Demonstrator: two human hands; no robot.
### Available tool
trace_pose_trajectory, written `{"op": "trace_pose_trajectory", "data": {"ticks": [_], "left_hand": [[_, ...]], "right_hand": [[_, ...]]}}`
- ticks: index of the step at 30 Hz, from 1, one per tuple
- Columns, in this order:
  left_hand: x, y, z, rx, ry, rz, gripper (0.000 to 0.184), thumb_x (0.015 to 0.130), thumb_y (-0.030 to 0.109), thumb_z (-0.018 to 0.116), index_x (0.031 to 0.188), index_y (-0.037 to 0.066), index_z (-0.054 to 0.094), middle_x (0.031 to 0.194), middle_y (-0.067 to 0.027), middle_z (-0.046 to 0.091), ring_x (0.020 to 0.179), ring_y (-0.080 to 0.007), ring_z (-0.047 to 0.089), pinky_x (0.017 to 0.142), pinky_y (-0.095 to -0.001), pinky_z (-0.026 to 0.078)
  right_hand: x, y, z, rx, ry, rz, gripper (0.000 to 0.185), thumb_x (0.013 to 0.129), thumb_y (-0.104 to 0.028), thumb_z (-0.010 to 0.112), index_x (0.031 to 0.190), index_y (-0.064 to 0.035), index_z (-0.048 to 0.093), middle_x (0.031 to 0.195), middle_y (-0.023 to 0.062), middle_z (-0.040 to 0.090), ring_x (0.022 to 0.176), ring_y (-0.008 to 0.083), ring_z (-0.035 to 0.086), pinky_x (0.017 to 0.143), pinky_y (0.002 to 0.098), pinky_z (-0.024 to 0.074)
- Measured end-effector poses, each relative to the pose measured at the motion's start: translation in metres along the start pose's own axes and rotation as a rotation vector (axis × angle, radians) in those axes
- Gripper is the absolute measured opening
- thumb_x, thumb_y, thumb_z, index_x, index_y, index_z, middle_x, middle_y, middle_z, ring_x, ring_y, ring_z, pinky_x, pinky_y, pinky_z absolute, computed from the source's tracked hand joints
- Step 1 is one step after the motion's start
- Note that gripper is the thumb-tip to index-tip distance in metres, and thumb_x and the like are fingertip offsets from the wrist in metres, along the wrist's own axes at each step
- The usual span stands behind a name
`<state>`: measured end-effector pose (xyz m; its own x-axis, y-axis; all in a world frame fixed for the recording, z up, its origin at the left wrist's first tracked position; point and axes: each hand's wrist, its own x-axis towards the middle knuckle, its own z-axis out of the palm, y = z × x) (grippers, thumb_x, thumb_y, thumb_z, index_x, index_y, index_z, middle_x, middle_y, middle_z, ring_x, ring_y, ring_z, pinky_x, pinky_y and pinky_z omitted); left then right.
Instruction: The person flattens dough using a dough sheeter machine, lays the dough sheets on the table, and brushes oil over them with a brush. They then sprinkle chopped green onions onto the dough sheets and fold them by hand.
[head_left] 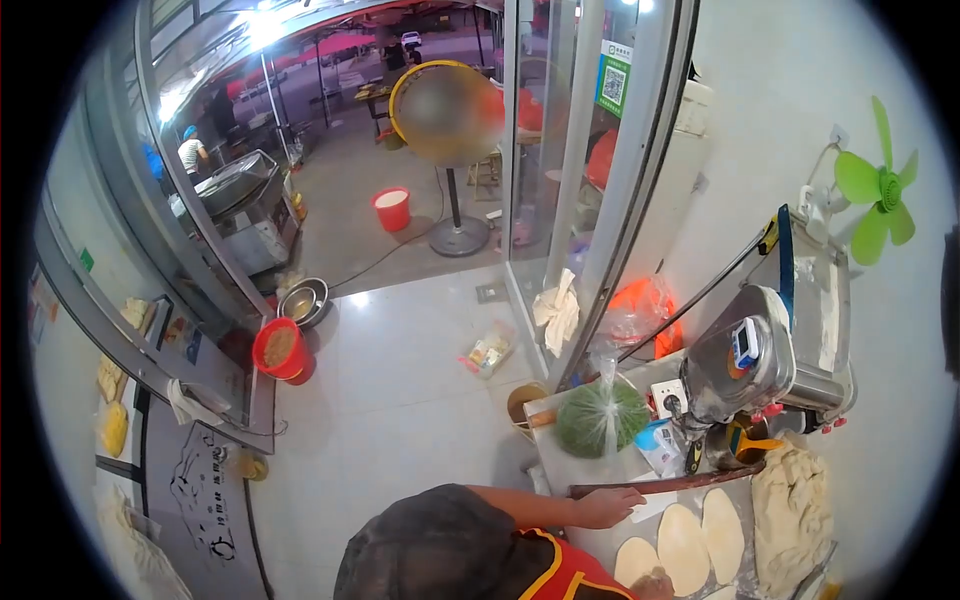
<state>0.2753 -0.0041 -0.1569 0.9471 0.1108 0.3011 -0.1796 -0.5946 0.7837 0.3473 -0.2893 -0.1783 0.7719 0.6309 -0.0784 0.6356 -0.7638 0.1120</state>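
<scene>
Neither of my own hands can be made out. Seen from above, a person in a dark cap [430, 545] and a red apron with yellow trim leans over a worktop at the lower right. One of that person's hands [605, 507] is stretched out near a dark brown bar [690, 483] and a white sheet. Their other hand [655, 585] touches a flat piece of dough [637, 560] at the bottom edge. Two more flat dough ovals, one in the middle [684, 550] and one farther right [722, 535], lie beside it. A big dough lump [790, 520] rests at the right.
A bag of green stuff [603, 418], a power socket [668, 398] and a metal machine [740, 350] stand behind the worktop. Red buckets, one indoors [283, 350] and one outside [392, 208], a steel bowl [303, 302] and a large fan [445, 115] stand on the floor.
</scene>
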Motion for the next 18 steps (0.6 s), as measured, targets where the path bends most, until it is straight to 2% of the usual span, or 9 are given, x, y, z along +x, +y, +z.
{"op": "trace_pose_trajectory", "data": {"ticks": [2,5,7,10,12,13,15,17,18], "left_hand": [[-0.004,0.0,-0.002,0.023,-0.026,0.033,0.03,0.085,0.011,0.049,0.114,0.004,0.047,0.11,-0.0129,0.05,0.103,-0.0303,0.051,0.085,-0.0376,0.044],[-0.008,-0.006,-0.001,0.041,-0.032,0.08,0.03,0.083,0.01,0.051,0.112,0.002,0.049,0.11,-0.0136,0.051,0.103,-0.0305,0.052,0.085,-0.0361,0.045],[-0.006,-0.011,0.005,0.05,-0.035,0.12,0.029,0.082,0.009,0.052,0.11,0.002,0.05,0.109,-0.0138,0.052,0.102,-0.0305,0.052,0.085,-0.0356,0.045],[-0.006,-0.014,0.016,0.081,-0.071,0.165,0.027,0.082,0.009,0.05,0.108,0.002,0.051,0.11,-0.0132,0.052,0.1,-0.0298,0.053,0.085,-0.0362,0.045],[-0.004,-0.007,0.012,0.099,-0.109,0.15,0.026,0.083,0.011,0.046,0.105,0.0,0.053,0.111,-0.0126,0.052,0.102,-0.0288,0.052,0.086,-0.0363,0.045],[0.0,-0.036,0.032,0.524,-0.215,0.229,0.026,0.082,0.014,0.045,0.102,0.0,0.056,0.109,-0.0132,0.054,0.101,-0.0285,0.052,0.088,-0.0361,0.044],[-0.008,-0.062,0.058,0.969,-0.335,0.353,0.026,0.081,0.015,0.045,0.098,0.0,0.057,0.103,-0.0131,0.055,0.095,-0.0279,0.052,0.086,-0.0362,0.043],[-0.014,-0.064,0.039,0.788,-0.215,0.33,0.022,0.08,0.011,0.046,0.096,0.001,0.056,0.096,-0.0117,0.054,0.084,-0.0272,0.052,0.077,-0.0365,0.044],[-0.017,-0.064,0.035,0.656,-0.15,0.305,0.02,0.079,0.009,0.046,0.096,0.002,0.055,0.092,-0.0111,0.054,0.079,-0.0269,0.052,0.073,-0.0366,0.045]], "right_hand": [[-0.016,0.031,0.017,-0.086,-0.231,-0.024,0.015,0.074,-0.018,0.054,0.073,-0.0041,0.06,0.073,0.0142,0.061,0.071,0.0322,0.059,0.061,0.0404,0.0477],[-0.05,0.037,0.026,-0.137,0.442,0.019,0.019,0.077,-0.02,0.052,0.067,-0.0046,0.058,0.071,0.0132,0.061,0.07,0.0325,0.058,0.06,0.0412,0.0467],[-0.055,0.035,0.012,0.009,0.21,0.068,0.019,0.079,-0.02,0.052,0.076,-0.0037,0.061,0.074,0.0135,0.061,0.072,0.0321,0.059,0.062,0.0413,0.0468],[-0.04,0.029,0.033,0.143,0.185,0.13,0.025,0.082,-0.019,0.05,0.097,0.0003,0.058,0.093,0.0183,0.059,0.086,0.0337,0.057,0.074,0.043,0.0457],[-0.016,0.02,0.051,0.297,0.291,0.121,0.034,0.085,-0.017,0.049,0.111,0.003,0.056,0.105,0.0215,0.058,0.095,0.0348,0.056,0.083,0.0441,0.045],[-0.001,0.016,0.059,0.193,0.619,-0.137,0.031,0.083,-0.013,0.052,0.11,0.001,0.057,0.095,0.0205,0.061,0.083,0.0321,0.06,0.075,0.0426,0.0482],[0.009,-0.009,0.02,0.849,0.409,0.197,0.03,0.077,-0.008,0.055,0.106,-0.0033,0.061,0.091,0.0213,0.062,0.081,0.0375,0.058,0.074,0.0436,0.047],[0.016,-0.016,-0.007,0.813,0.286,0.275,0.028,0.075,-0.01,0.059,0.102,-0.0021,0.062,0.084,0.0213,0.061,0.076,0.0367,0.058,0.071,0.0444,0.0464],[0.0,0.02,0.045,0.792,0.227,0.285,0.026,0.077,-0.009,0.055,0.099,0.003,0.06,0.091,0.0194,0.062,0.083,0.0313,0.058,0.075,0.0391,0.0454]]}}
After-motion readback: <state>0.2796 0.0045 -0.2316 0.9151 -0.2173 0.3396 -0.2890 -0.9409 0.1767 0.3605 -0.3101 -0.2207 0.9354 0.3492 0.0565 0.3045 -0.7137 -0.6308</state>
